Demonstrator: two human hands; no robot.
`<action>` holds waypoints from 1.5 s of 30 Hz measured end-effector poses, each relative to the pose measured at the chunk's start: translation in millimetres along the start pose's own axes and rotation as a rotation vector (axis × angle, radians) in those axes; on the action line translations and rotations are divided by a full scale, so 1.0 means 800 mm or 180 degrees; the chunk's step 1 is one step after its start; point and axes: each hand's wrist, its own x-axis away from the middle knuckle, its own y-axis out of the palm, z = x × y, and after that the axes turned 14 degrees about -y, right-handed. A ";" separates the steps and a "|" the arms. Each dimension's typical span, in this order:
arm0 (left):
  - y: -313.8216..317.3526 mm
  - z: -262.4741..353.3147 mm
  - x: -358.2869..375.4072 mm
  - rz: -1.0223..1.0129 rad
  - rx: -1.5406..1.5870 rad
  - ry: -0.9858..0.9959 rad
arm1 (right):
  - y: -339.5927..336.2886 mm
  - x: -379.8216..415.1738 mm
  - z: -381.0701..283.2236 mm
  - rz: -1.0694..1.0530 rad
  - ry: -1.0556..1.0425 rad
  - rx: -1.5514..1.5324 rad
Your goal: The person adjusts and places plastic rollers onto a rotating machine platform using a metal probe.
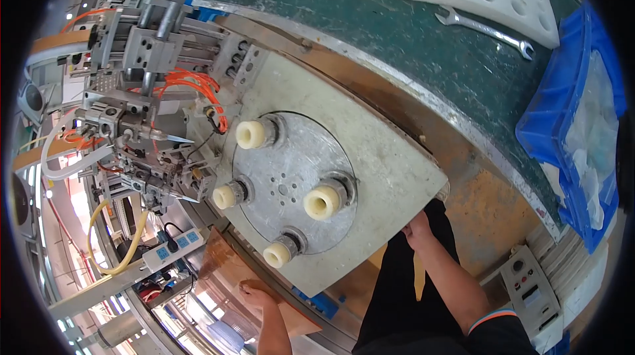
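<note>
Reference mark: the metal disc (301, 150). Four cream sleeves (322, 202) stand in metal holders around its rim, open ends facing away from the disc; whether each is fully seated cannot be told. The right grip (418, 228) is below and right of the disc, at the near corner of the pale table (390, 176), fingers bent in; whether it is closed on anything cannot be told, as the edge hides part of it. The left grip (256, 297) is below the disc, at the amber sheet (218, 269), fingers curled; contact looks likely, but a firm hold cannot be confirmed. Handling notes, as judgement: the sheet seems thin and apt to flex, so light, even support near its edge suits it better than a hard pinch. The right grip does best kept at the table's corner, fingers outside the disc's rim, so that no sleeve is knocked askew. Sleeves are best checked one by one for square seating, with a straight push along the holder's axis rather than a sideways one. Both forearms should keep clear of the pointed nozzle (177, 138) left of the disc.
</note>
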 end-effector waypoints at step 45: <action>-0.003 0.014 0.007 -0.0061 0.0093 -0.0279 | -0.094 0.119 -0.003 -0.1131 -0.0070 0.1741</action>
